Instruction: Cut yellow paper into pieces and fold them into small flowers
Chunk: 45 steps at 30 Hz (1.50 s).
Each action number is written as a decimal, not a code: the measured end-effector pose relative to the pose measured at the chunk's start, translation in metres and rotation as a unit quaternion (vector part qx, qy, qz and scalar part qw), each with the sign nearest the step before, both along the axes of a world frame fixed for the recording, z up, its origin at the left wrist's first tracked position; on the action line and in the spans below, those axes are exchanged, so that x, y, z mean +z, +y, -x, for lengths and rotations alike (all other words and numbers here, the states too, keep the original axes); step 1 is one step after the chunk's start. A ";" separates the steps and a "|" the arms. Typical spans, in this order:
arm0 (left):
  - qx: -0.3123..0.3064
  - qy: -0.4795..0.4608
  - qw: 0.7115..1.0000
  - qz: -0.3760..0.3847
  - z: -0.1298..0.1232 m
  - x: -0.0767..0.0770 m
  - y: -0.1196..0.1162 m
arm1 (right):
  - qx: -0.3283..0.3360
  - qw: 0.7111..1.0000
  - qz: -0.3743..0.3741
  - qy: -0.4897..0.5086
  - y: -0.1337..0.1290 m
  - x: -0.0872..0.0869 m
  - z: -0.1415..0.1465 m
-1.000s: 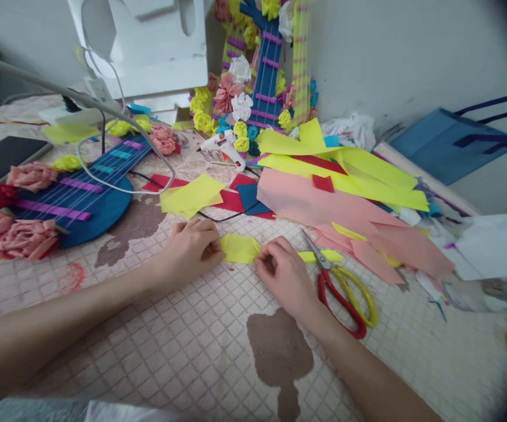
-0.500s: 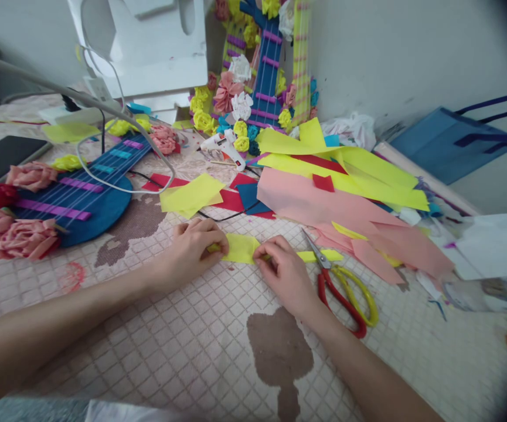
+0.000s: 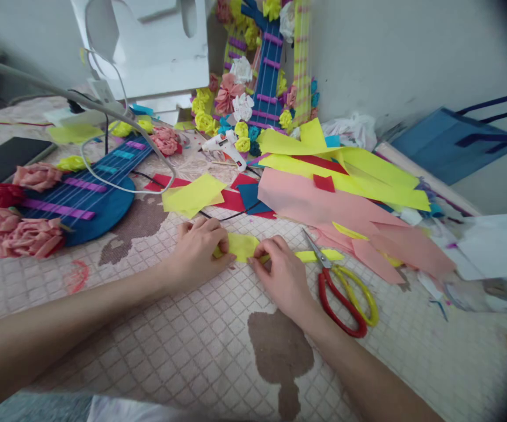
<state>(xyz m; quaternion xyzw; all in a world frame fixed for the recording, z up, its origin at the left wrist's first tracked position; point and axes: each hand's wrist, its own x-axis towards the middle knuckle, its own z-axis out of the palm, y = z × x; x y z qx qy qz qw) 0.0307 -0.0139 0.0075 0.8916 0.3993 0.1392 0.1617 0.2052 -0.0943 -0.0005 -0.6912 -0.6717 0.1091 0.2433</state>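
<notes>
A small piece of yellow crepe paper [image 3: 241, 248] lies between my hands on the quilted cloth [image 3: 183, 346]. My left hand [image 3: 203, 249] pinches its left end, with the fingers curled over it. At the right end, the thumb and fingertips of my right hand [image 3: 282, 272] close on the paper's edge. A narrow yellow strip [image 3: 319, 256] sticks out to the right, behind my right hand. Scissors [image 3: 343, 296] with one red and one yellow handle lie right of that hand, blades slightly apart, one touching or crossing the strip.
Pink paper sheets [image 3: 319, 202] and yellow sheets [image 3: 376, 181] pile up at the back right. A white glue gun [image 3: 224, 146] lies behind. On the left is a blue paper guitar [image 3: 99, 202] with roses [image 3: 33, 237], crossed by a white cable [image 3: 134, 191]. Cut yellow pieces [image 3: 194, 196] lie ahead.
My left hand has shifted slightly right, its thumb closer to my right hand. The right fingertips have moved a little along the paper's edge. The view has shifted slightly.
</notes>
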 end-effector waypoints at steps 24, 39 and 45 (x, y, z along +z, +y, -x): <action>0.007 -0.043 0.998 0.054 0.006 -0.001 0.025 | 0.007 0.991 -0.054 0.123 -0.001 0.001 -0.016; 0.004 -0.053 0.996 0.073 0.006 0.003 0.024 | 0.039 0.993 -0.059 0.092 0.000 0.002 -0.016; -0.005 -0.042 0.997 0.070 0.005 0.002 0.025 | 0.042 0.996 -0.040 0.064 0.000 -0.001 -0.014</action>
